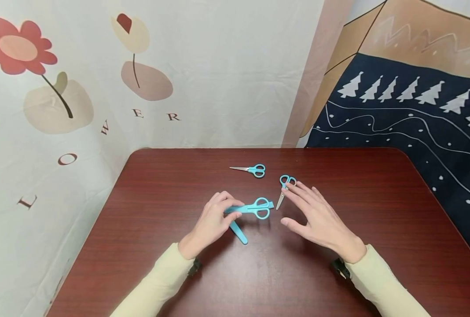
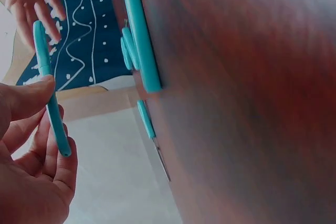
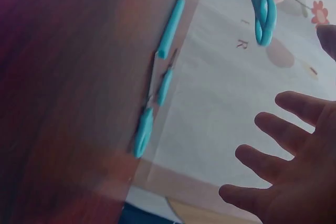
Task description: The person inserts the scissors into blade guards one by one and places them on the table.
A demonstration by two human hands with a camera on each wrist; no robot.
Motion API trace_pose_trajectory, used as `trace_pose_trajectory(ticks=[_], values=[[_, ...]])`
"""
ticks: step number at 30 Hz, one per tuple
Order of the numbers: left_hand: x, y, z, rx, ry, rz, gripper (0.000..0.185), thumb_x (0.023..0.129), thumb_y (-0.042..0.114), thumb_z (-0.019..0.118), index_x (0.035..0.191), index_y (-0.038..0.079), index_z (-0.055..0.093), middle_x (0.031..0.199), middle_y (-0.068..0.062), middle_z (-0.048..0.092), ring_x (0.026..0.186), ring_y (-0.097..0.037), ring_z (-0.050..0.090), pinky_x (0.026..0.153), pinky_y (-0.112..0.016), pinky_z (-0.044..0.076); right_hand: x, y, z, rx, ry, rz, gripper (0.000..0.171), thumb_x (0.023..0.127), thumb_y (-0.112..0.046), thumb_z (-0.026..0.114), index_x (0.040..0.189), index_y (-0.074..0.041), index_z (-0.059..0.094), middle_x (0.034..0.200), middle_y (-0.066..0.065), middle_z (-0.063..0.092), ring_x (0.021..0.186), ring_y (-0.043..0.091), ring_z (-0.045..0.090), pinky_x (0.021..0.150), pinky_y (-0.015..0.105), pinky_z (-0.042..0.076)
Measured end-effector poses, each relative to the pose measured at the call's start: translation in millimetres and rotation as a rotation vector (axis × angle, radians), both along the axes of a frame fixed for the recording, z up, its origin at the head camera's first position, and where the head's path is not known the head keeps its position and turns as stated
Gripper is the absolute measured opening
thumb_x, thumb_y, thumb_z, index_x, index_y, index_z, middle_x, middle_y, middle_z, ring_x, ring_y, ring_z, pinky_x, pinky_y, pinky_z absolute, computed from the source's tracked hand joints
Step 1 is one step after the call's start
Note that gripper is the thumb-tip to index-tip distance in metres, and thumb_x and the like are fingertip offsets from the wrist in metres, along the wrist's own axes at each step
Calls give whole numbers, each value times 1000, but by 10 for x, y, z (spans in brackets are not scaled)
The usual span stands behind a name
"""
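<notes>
Nearest the person, a loose blue sheath (image 1: 239, 232) lies flat on the dark wooden table (image 1: 171, 176), just below and beside the left hand (image 1: 211, 222). That hand pinches a pair of blue-handled scissors (image 1: 255, 208) by the blade end, thumb and fingertips curled round what looks like a second sheath still over the blades, though the head view is too small to be sure. The handle loops point right, held just above the sheath on the table.

These scissors should handle as light, stiff things: smooth plastic, likely a little slippery, with a hard narrow blade section. The loops give the surest hold; the covered blade end is safe to pinch, but a bare tip is not.

Right of the loose sheath, the right hand (image 1: 318, 215) hovers palm down, fingers straight and spread wide, holding nothing. Its fingertips reach over a smaller pair of scissors (image 1: 284, 188) lying bare-bladed, tip toward the person.

Farther back from the sheath, a third pair (image 1: 251, 169) lies apart, blades pointing left.
</notes>
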State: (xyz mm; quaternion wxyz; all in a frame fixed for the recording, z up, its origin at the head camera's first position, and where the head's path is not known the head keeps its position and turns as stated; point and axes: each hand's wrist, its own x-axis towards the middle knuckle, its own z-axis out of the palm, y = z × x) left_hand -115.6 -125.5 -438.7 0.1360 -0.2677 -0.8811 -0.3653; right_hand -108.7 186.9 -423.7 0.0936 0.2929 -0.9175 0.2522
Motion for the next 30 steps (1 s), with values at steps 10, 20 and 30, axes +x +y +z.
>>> trace_pose_trajectory(ticks=[10, 20, 30], values=[[-187, -204, 20, -58, -83, 42, 20, 84, 5, 86, 102, 11, 80, 92, 4, 64, 84, -21, 55, 72, -33, 45, 36, 242, -50, 44, -66, -68, 75, 97, -51, 68, 159, -17, 43, 163, 7, 40, 151, 37, 31, 116, 68, 24], [-413, -342, 31, -119, -139, -7, 17, 87, 6, 84, 103, 9, 80, 94, 2, 67, 85, -22, 60, 75, -35, 49, 98, 376, -111, 75, -89, -96, 68, 102, -47, 62, 159, -16, 42, 164, 8, 38, 150, 41, 33, 114, 71, 23], [-713, -507, -54, -151, -270, -31, 14, 89, 9, 83, 102, 13, 81, 93, 4, 65, 82, -13, 58, 76, -32, 49, 99, 397, -113, 97, -91, -114, 68, 103, -49, 60, 159, -16, 43, 165, 7, 37, 149, 41, 33, 114, 71, 23]])
